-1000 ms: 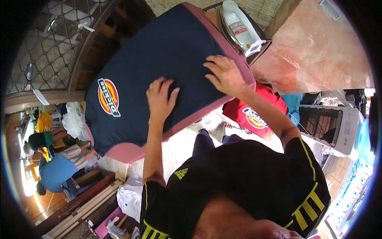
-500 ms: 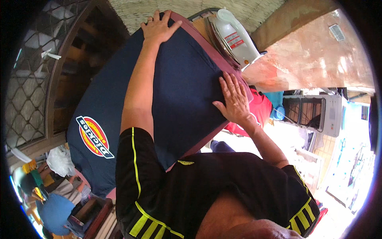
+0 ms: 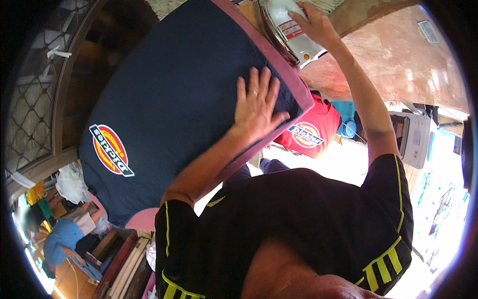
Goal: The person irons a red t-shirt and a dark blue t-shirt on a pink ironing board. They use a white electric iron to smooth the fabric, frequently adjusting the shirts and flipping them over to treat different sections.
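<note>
A navy blue T-shirt (image 3: 174, 94) with a red and yellow printed patch near its left end is spread over a pink-covered ironing board (image 3: 298, 97). My left hand (image 3: 255, 105) lies on the cloth close to the board's right edge, fingers spread, holding nothing. At the far right end, a white steam iron (image 3: 285, 32) with a metal soleplate stands beside the board's edge. The fingers of my right hand (image 3: 318, 27) are curled round the iron's handle, which they partly cover.
Right of the board hangs a red printed shirt (image 3: 316, 137), with a blue container (image 3: 347, 127) behind it. A pinkish panel (image 3: 383, 65) rises at the far right. On the left are a latticed door (image 3: 35, 109), a white plastic bag (image 3: 73, 184) and, lower down, a person in blue (image 3: 64, 239).
My right hand has left the shirt and taken hold of the iron. My left hand has come nearer and to the right across the cloth. The red shirt now shows more.
</note>
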{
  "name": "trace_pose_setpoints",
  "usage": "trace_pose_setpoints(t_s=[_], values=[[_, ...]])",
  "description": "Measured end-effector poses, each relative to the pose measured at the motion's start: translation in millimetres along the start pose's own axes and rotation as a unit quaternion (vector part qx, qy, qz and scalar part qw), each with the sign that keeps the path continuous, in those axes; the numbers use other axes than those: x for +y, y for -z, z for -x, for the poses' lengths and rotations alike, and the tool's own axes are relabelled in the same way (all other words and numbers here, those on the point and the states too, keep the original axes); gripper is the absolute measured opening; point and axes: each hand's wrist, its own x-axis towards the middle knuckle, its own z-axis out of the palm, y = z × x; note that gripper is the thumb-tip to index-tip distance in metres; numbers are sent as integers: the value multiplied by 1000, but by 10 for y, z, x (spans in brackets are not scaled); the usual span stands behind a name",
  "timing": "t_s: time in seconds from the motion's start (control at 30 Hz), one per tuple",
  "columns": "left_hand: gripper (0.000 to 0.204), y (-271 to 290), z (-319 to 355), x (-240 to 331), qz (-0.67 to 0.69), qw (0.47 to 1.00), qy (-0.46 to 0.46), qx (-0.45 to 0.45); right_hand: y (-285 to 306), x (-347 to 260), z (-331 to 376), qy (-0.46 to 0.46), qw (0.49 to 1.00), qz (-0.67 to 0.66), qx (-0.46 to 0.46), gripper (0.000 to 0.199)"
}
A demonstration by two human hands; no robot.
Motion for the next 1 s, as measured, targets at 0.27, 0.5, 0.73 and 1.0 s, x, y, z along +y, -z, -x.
trace_pose_setpoints(t_s=[0.27,0.5,0.73,1.0], values=[[75,-158,482,608,167,984,-55,-4,414,-294,-167,-81,983,-113,-123,40],[70,273,1042,-106,-55,948,275,151,597,-960,560,113,987,-101,-60,28],[78,170,1472,-186,-68,922,362,116,-68,-1994,1134,153,953,-218,-141,39],[87,208,1666,-46,2,932,348,96,-1162,-2789,-715,234,964,-124,-22,47]])
